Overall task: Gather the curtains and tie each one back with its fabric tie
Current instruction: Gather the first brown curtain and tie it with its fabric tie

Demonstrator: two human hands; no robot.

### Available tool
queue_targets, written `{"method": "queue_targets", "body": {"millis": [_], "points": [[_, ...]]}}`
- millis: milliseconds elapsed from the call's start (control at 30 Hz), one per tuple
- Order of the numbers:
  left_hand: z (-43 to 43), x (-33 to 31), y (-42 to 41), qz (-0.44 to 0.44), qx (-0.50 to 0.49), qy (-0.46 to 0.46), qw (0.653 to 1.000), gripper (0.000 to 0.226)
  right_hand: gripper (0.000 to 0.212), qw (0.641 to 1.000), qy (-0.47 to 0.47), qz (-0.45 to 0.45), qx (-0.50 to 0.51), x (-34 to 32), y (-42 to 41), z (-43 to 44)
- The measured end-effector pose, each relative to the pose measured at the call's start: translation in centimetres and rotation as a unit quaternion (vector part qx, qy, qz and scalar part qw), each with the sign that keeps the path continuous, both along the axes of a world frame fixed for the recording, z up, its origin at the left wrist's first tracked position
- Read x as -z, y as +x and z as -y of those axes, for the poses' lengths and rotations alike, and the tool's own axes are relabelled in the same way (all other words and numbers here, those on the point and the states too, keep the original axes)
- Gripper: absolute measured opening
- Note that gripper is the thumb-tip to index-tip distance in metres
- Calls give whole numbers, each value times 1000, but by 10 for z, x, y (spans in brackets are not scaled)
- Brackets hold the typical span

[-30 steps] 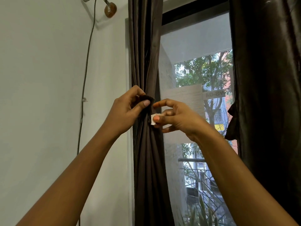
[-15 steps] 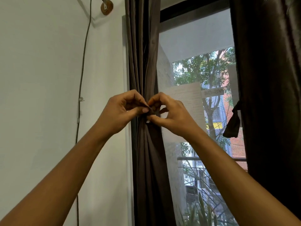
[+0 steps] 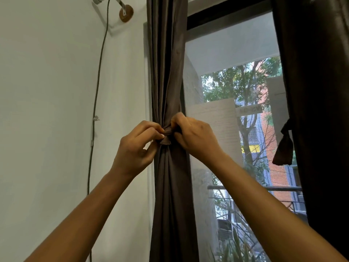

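Note:
The left brown curtain (image 3: 166,72) hangs gathered into a narrow bunch beside the window. A brown fabric tie (image 3: 167,137) wraps its waist. My left hand (image 3: 136,148) pinches the tie from the left with thumb and fingers. My right hand (image 3: 194,137) grips the tie's other end from the right, fingers curled, knuckles toward me. Both hands meet at the tie. The right brown curtain (image 3: 317,91) hangs at the window's right side, and its tie (image 3: 284,148) dangles loose from its left edge.
A white wall (image 3: 47,110) fills the left, with a grey cable (image 3: 96,103) running down it and a curtain-rod bracket (image 3: 125,12) at the top. The window screen (image 3: 226,53) lies between the curtains, trees and buildings beyond.
My hands came together on the tie; the white patch held in my right fingers is now hidden. The fingers have curled tighter around the tie.

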State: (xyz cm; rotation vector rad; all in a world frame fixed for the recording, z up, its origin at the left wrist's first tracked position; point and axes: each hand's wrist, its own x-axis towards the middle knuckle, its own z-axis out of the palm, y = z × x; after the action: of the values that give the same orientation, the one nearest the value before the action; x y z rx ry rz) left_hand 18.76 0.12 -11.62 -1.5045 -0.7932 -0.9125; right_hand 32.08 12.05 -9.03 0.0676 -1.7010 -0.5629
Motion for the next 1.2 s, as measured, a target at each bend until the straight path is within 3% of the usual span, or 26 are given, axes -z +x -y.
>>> {"method": "queue_targets", "body": {"millis": [67, 167, 200, 267, 333, 433, 500, 567, 700, 733, 800, 900, 933, 1033, 1067, 1200], "points": [[-1, -1, -1, -2, 6, 9, 1000, 11, 7, 996, -58, 8, -62, 2, -4, 1], [-6, 1, -2, -7, 21, 14, 1000, 11, 20, 956, -206, 44, -204, 7, -7, 0], [-7, 1, -4, -12, 17, 18, 1000, 6, 23, 920, -271, 79, -272, 8, -5, 1], [-10, 3, -7, -21, -4, 27, 999, 6, 26, 814, -393, 146, -402, 9, 1, 2], [-11, 4, -10, -41, -22, 36, 998, 5, 23, 729, -473, 175, -464, 8, 7, 1], [-15, 8, -11, -79, -49, 56, 994, 6, 10, 683, -520, 156, -488, 10, 7, 1], [-18, 10, -9, -91, -64, 65, 992, 6, 10, 685, -529, 133, -483, 10, 6, 2], [-21, 10, -10, -94, -74, 67, 991, 5, 13, 720, -512, 118, -454, 9, 8, 5], [-32, 11, -22, -86, -97, 73, 989, 7, 21, 922, -334, 65, -183, 7, 15, 13], [-35, 12, -25, -67, -103, 85, 989, 9, 22, 949, -288, 50, -119, 8, 13, 15], [-40, 13, -25, -4, -93, 106, 990, 12, 21, 968, -240, 11, -69, 12, 8, 19], [-44, 21, -8, 127, -4, 100, 987, 9, 17, 949, -261, -77, -160, 7, 5, 15], [-46, 26, -3, 168, 25, 97, 981, 8, 18, 918, -304, -120, -225, 2, 4, 10], [-49, 41, 13, 246, 116, 74, 960, 17, 22, 756, -444, -217, -428, -10, -2, -3], [-48, 44, 18, 261, 154, 62, 951, 22, 23, 736, -449, -224, -454, -9, -6, -3], [-35, 42, 28, 342, 232, 5, 911, 17, 21, 774, -396, -90, -486, -2, -3, 3]]}}
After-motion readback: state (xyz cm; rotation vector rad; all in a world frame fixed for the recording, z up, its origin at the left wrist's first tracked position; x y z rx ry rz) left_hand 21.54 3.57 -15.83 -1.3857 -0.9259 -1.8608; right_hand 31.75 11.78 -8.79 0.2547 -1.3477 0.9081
